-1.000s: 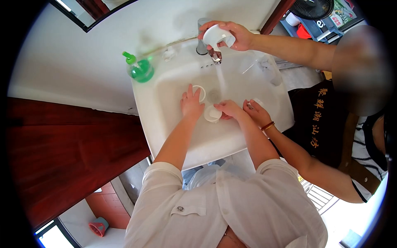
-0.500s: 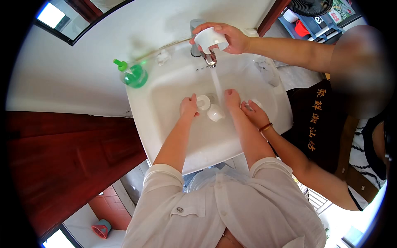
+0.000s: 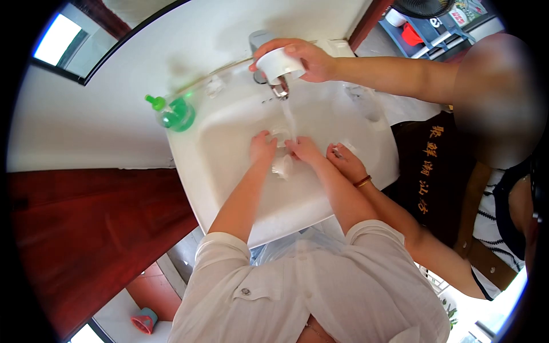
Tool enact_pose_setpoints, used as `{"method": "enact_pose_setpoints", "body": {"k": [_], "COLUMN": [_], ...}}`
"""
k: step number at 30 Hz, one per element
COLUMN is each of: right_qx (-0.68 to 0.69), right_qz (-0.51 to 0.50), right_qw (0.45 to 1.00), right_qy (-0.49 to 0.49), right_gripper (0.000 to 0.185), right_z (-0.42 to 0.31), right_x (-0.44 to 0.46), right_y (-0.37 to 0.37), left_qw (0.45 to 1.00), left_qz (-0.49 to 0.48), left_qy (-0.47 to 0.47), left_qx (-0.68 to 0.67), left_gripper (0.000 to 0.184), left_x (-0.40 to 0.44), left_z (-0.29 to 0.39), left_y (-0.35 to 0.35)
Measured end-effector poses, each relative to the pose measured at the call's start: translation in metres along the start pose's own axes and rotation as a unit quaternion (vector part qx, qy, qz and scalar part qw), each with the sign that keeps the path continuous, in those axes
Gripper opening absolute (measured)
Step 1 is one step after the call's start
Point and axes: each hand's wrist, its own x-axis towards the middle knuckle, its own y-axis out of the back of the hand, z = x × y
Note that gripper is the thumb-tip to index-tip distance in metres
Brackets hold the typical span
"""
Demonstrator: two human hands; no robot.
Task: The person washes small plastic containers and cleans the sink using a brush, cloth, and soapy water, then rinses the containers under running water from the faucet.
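Observation:
In the white sink, my left hand (image 3: 263, 147) grips the side of a small white cup (image 3: 281, 139), blurred and partly hidden by the fingers. My right hand (image 3: 305, 150) closes on its other side, beside the stream of running water (image 3: 290, 117). Just below the fingers lies another white piece (image 3: 281, 167), cup-like and smeared by motion. From the right, a co-worker's hand (image 3: 317, 62) holds a white cup (image 3: 280, 64) over the tap (image 3: 281, 90). The co-worker's other hand (image 3: 347, 164) is near my right forearm, its fingers curled round something small and whitish.
A soap bottle with green liquid (image 3: 176, 115) stands on the left rim of the sink (image 3: 217, 197). A crumpled white item (image 3: 215, 86) lies at the back rim. The co-worker's dark apron (image 3: 434, 171) is close on the right; a dark red door (image 3: 97, 223) is at the left.
My right hand has moved left, from beyond the water stream to the white cup by my left hand. The view has shifted slightly. The co-worker still holds the cup at the tap.

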Motion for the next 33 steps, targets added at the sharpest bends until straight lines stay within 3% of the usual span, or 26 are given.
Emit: {"method": "enact_pose_setpoints", "body": {"k": [3,4,5,13,14,17,19,22,28,33], "right_qx": [-0.135,-0.116,-0.1,-0.058,-0.067,-0.116,-0.131,-0.081,-0.102,0.049], "right_qz": [0.022,0.046,0.058,0.215,0.193,0.14,0.14,0.103,0.125,0.028], "right_qw": [0.99,0.991,0.992,0.972,0.977,0.98,0.979,0.991,0.984,0.998], "right_qy": [0.027,0.047,0.055,0.07,0.068,0.077,0.071,0.008,0.081,-0.008], "right_gripper": [0.043,0.042,0.041,0.04,0.038,0.035,0.034,0.032,0.034,0.032], "right_z": [-0.012,-0.015,-0.016,-0.047,-0.053,-0.038,-0.028,-0.024,-0.017,-0.01], "right_x": [-0.003,-0.009,-0.01,-0.037,-0.042,-0.032,-0.024,-0.028,-0.038,-0.023], "right_y": [0.006,0.006,0.005,0.01,0.014,0.015,0.006,-0.003,-0.008,-0.004], "left_qw": [0.999,0.999,0.997,0.976,0.977,0.984,0.978,0.962,0.972,0.99], "left_qz": [-0.025,-0.026,-0.074,-0.122,-0.121,-0.118,-0.144,-0.121,-0.116,-0.1], "left_qy": [0.004,-0.026,0.02,-0.061,-0.062,-0.106,0.036,0.042,0.025,0.016], "left_qx": [-0.023,0.008,0.0,0.167,0.167,-0.078,-0.149,-0.243,-0.204,-0.094], "left_gripper": [0.057,0.062,0.066,0.06,0.06,0.058,0.058,0.055,0.058,0.075], "left_x": [0.002,0.005,-0.001,0.006,0.011,0.022,0.012,-0.017,-0.011,-0.031], "left_z": [0.007,-0.006,0.006,0.019,0.005,-0.031,-0.021,0.006,-0.02,-0.005], "left_y": [0.005,-0.002,0.007,0.008,0.002,-0.016,-0.002,0.014,0.011,0.011]}}
